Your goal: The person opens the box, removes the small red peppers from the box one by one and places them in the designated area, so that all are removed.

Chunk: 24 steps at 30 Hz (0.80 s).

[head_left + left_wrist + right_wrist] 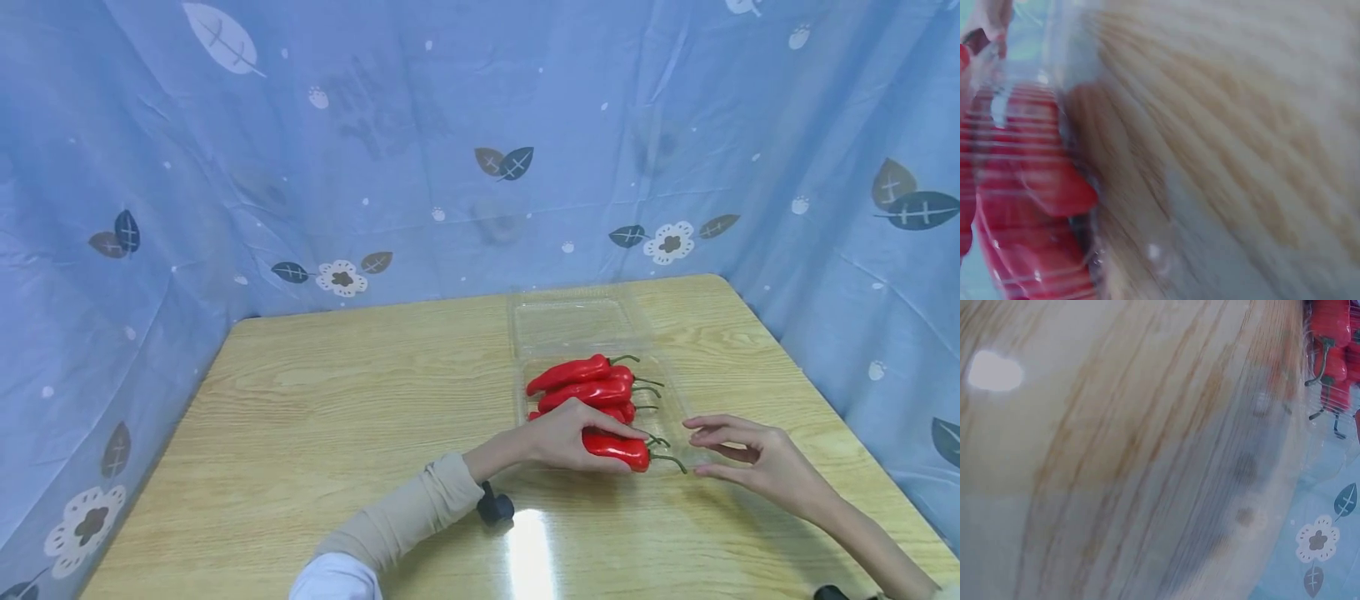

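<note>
In the head view a clear plastic clamshell box [678, 400] lies on the table, with several long red chili peppers [592, 393] side by side in it, green stems pointing right. My left hand [562, 437] grips a red chili pepper [621, 450] at the front side of the box, thumb and fingers around its body. Just right of the stems is my right hand [750, 460], fingers apart and slightly bent, holding nothing. The left wrist view catches red peppers [1035, 187] through the ribbed plastic wall. Stems and peppers [1333, 325] appear at the right wrist view's upper right.
The box's clear lid [573, 323] lies folded back behind it on the wooden table [360, 400]. A small black object [495, 507] is under the left wrist. Blue patterned cloth [420, 108] encloses the back and sides.
</note>
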Available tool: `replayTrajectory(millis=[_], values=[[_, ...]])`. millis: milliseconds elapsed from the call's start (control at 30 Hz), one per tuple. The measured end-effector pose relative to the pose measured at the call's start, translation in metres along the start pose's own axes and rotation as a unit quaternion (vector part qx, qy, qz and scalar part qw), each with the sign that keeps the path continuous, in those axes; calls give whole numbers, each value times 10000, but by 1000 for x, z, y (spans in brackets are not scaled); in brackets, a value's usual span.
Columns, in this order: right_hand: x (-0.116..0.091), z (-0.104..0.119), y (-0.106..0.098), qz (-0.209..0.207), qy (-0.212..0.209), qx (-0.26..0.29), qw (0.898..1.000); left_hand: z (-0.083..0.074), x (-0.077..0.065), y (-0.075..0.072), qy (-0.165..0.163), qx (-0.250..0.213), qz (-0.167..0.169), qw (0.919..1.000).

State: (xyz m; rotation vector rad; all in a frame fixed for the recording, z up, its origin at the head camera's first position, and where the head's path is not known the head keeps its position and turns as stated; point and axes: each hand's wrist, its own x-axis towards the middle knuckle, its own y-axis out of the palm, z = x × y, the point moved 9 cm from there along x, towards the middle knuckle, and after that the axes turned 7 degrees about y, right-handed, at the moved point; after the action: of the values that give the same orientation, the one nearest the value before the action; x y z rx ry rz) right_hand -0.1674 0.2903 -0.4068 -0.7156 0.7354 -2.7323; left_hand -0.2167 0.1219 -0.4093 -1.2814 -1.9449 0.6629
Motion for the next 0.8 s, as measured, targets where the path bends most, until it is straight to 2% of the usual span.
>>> replayTrajectory(millis=[100, 200, 333, 433, 567, 667, 800], values=[[-1, 0, 0, 15, -35, 13, 10000, -2, -2, -2, -142, -182, -178, 9996], [-1, 1, 1, 16, -41, 43, 10000, -4, -6, -7, -378, -502, -500, 9968], [-1, 2, 1, -18, -73, -13, 10000, -7, -16, -21, -771, -867, -1064, 9875], [0, 3, 1, -30, -49, -149, 9999, -6, -28, -33, -1197, -1180, -1549, 9735], [0, 3, 0, -27, 81, -275, 9996, 0, -48, -45, -1779, -1627, -2247, 9441], [0, 4, -1, -33, 98, -402, 9991, 3, -62, -50, -1973, -1812, -2656, 9261], [0, 5, -1, -70, 69, -557, 9984, 6, -75, -54, -2041, -1911, -2975, 9129]])
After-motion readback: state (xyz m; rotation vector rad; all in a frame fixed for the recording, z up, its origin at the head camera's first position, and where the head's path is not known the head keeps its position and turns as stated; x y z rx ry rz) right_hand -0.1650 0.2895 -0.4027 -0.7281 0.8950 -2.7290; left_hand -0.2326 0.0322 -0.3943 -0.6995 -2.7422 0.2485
